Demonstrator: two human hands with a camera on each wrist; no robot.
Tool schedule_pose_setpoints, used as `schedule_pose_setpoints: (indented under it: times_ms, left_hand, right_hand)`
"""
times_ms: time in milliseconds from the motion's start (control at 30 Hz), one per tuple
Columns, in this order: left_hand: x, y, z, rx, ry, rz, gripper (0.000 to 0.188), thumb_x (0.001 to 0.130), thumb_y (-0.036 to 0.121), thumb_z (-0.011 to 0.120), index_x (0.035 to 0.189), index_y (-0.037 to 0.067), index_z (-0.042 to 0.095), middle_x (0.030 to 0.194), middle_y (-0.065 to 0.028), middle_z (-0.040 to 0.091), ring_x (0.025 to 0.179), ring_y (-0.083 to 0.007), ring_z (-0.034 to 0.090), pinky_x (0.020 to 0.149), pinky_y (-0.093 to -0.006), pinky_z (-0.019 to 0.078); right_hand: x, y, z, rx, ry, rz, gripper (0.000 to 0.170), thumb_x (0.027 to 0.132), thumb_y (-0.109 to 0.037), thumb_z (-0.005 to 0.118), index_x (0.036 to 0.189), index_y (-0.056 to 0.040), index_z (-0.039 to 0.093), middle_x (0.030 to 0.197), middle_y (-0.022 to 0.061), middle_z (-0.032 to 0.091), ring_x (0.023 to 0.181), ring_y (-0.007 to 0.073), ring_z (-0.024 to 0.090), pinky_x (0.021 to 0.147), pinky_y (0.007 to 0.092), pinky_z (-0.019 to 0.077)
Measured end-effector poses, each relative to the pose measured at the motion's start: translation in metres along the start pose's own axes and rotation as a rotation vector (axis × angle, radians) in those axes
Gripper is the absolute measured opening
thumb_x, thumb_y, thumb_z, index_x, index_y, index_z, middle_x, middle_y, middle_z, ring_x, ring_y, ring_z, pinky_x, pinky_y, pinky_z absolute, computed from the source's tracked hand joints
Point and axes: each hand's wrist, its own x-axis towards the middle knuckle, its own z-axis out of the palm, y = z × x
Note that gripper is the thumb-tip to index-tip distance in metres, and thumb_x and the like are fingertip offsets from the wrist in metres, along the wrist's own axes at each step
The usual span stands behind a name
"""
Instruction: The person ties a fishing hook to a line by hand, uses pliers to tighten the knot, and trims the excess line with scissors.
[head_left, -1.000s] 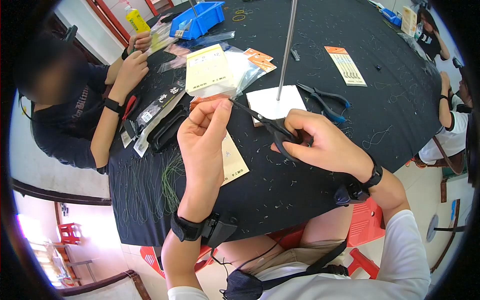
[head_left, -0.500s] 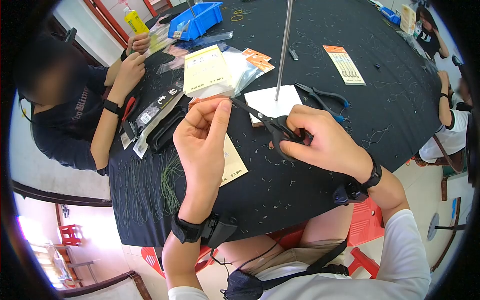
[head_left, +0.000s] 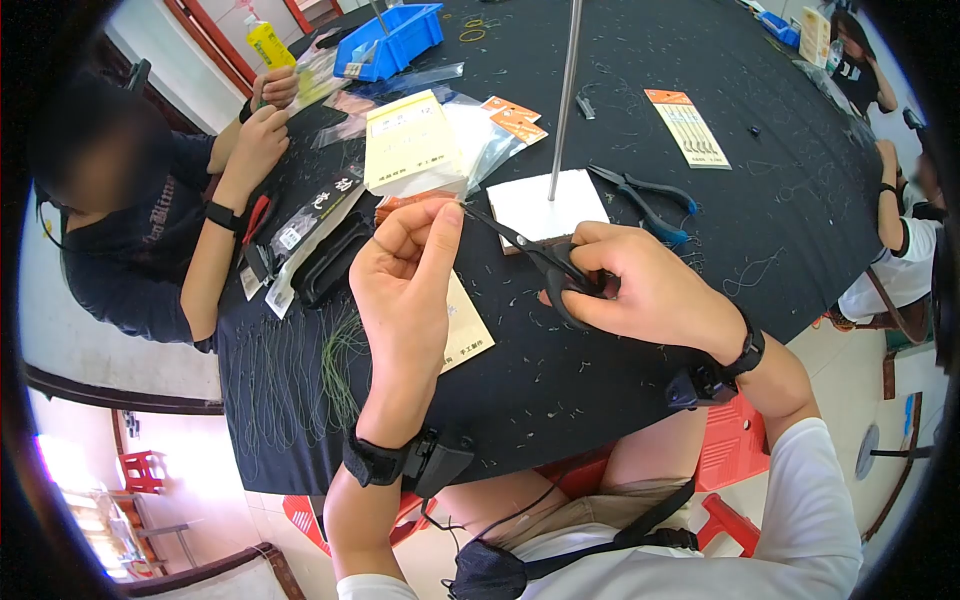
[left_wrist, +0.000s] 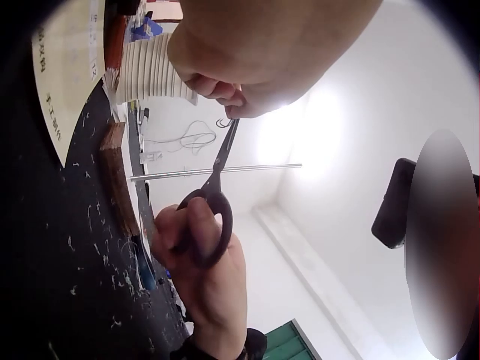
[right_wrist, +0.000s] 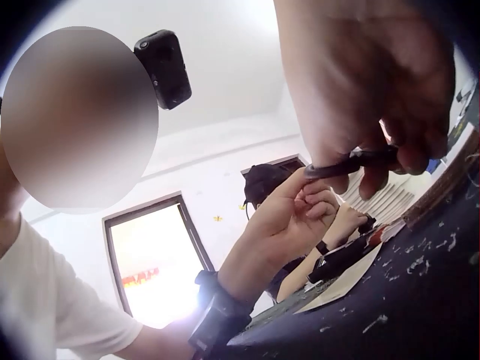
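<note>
Black scissors (head_left: 540, 255) are in the right hand (head_left: 650, 285), its thumb and fingers through the handles. Their tips reach the left hand's (head_left: 408, 285) pinched thumb and forefinger. In the left wrist view a small metal hook (left_wrist: 223, 122) shows by those fingertips, beside the scissor blades (left_wrist: 225, 150); the part inside the pinch is hidden. The right wrist view shows the right hand (right_wrist: 367, 90) over the scissor handle (right_wrist: 352, 163), with the left hand (right_wrist: 281, 221) beyond. Behind the hands lies a stack of cream cards (head_left: 412, 145).
A white block (head_left: 548, 205) carries an upright metal rod (head_left: 567, 100). Blue-handled pliers (head_left: 650, 205), a hook packet (head_left: 687, 128), a blue bin (head_left: 388, 42) and green line bundles (head_left: 340, 370) lie on the black cloth (head_left: 580, 400). Another person sits at the left.
The head view has shifted slightly. The scissors have turned a little and their handles look closer together; the left hand keeps its pinch.
</note>
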Motion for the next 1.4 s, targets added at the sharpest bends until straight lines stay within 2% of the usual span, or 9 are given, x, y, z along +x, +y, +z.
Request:
schedule_pose_setpoints:
  times_ms: [267, 500, 567, 700, 767, 967, 1200, 1267, 1400]
  left_hand:
    - [-0.003, 0.004, 0.003, 0.056, -0.025, 0.010, 0.014, 0.085, 0.007, 0.061, 0.094, -0.004, 0.061, 0.076, -0.0006, 0.061, 0.067, -0.0013, 0.052, 0.062, -0.0138, 0.0390]
    - [-0.003, 0.004, 0.002, 0.021, -0.036, 0.016, 0.014, 0.085, 0.007, 0.061, 0.095, -0.004, 0.061, 0.078, -0.0018, 0.062, 0.069, -0.0018, 0.053, 0.063, -0.0141, 0.0395]
    - [-0.003, 0.003, 0.002, 0.021, -0.039, 0.014, 0.014, 0.085, 0.006, 0.061, 0.095, -0.004, 0.061, 0.079, -0.0020, 0.062, 0.069, -0.0021, 0.053, 0.064, -0.0142, 0.0398]
    - [-0.002, 0.003, 0.002, -0.018, -0.027, 0.017, 0.014, 0.085, 0.006, 0.061, 0.095, -0.004, 0.061, 0.080, -0.0024, 0.062, 0.071, -0.0027, 0.054, 0.065, -0.0149, 0.0404]
    - [-0.002, 0.003, 0.002, -0.014, -0.021, 0.022, 0.014, 0.085, 0.006, 0.061, 0.095, -0.004, 0.061, 0.080, -0.0025, 0.062, 0.071, -0.0028, 0.054, 0.065, -0.0150, 0.0405]
    - [-0.004, 0.005, 0.004, 0.038, -0.016, 0.069, 0.013, 0.085, 0.006, 0.061, 0.094, -0.004, 0.061, 0.077, -0.0016, 0.061, 0.069, -0.0023, 0.053, 0.063, -0.0147, 0.0398]
    - [-0.004, 0.004, 0.005, 0.107, -0.020, 0.115, 0.012, 0.085, 0.006, 0.061, 0.093, -0.003, 0.062, 0.073, 0.0002, 0.060, 0.064, -0.0005, 0.050, 0.058, -0.0142, 0.0381]
    - [-0.004, 0.005, 0.005, 0.108, -0.017, 0.117, 0.012, 0.085, 0.007, 0.061, 0.092, -0.003, 0.062, 0.073, 0.0005, 0.060, 0.064, -0.0002, 0.049, 0.058, -0.0141, 0.0376]
    - [-0.003, 0.006, 0.004, 0.142, -0.017, 0.136, 0.012, 0.085, 0.007, 0.061, 0.092, -0.003, 0.062, 0.071, 0.0012, 0.058, 0.062, 0.0000, 0.047, 0.057, -0.0142, 0.0364]
  right_hand:
    - [0.002, -0.003, -0.003, -0.075, 0.061, 0.053, 0.041, 0.071, -0.030, 0.069, 0.053, 0.0040, 0.055, 0.057, 0.0152, 0.050, 0.054, 0.0305, 0.052, 0.051, 0.0390, 0.0398]
    - [0.000, -0.003, -0.001, -0.040, -0.006, 0.091, 0.042, 0.072, -0.030, 0.069, 0.051, 0.0033, 0.053, 0.055, 0.0150, 0.048, 0.050, 0.0298, 0.051, 0.048, 0.0381, 0.0381]
    - [-0.001, 0.001, 0.002, 0.002, 0.064, 0.037, 0.038, 0.069, -0.024, 0.074, 0.051, 0.0012, 0.052, 0.055, 0.0074, 0.046, 0.046, 0.0175, 0.042, 0.044, 0.0305, 0.0293]
    - [0.000, 0.001, 0.002, -0.021, 0.091, 0.002, 0.039, 0.069, -0.025, 0.075, 0.052, 0.0012, 0.052, 0.055, 0.0070, 0.045, 0.046, 0.0170, 0.041, 0.044, 0.0301, 0.0293]
    - [0.001, -0.001, 0.002, -0.041, 0.122, 0.014, 0.050, 0.071, -0.035, 0.071, 0.047, 0.0029, 0.050, 0.052, 0.0150, 0.045, 0.048, 0.0291, 0.048, 0.047, 0.0381, 0.0363]
    - [0.000, -0.003, -0.004, -0.141, 0.069, 0.035, 0.051, 0.072, -0.036, 0.070, 0.046, 0.0020, 0.050, 0.051, 0.0144, 0.045, 0.046, 0.0295, 0.048, 0.046, 0.0377, 0.0368]
    - [-0.002, -0.007, -0.003, -0.115, 0.091, 0.069, 0.052, 0.072, -0.038, 0.069, 0.047, 0.0016, 0.049, 0.052, 0.0140, 0.046, 0.047, 0.0296, 0.049, 0.048, 0.0366, 0.0399]
    - [-0.002, -0.004, -0.005, -0.173, 0.009, 0.045, 0.042, 0.071, -0.031, 0.068, 0.051, 0.0021, 0.051, 0.056, 0.0144, 0.047, 0.051, 0.0296, 0.052, 0.050, 0.0366, 0.0419]
    - [0.000, 0.008, 0.001, -0.170, 0.077, 0.000, 0.031, 0.068, -0.023, 0.064, 0.055, 0.0021, 0.053, 0.060, 0.0147, 0.049, 0.056, 0.0298, 0.054, 0.053, 0.0375, 0.0436]
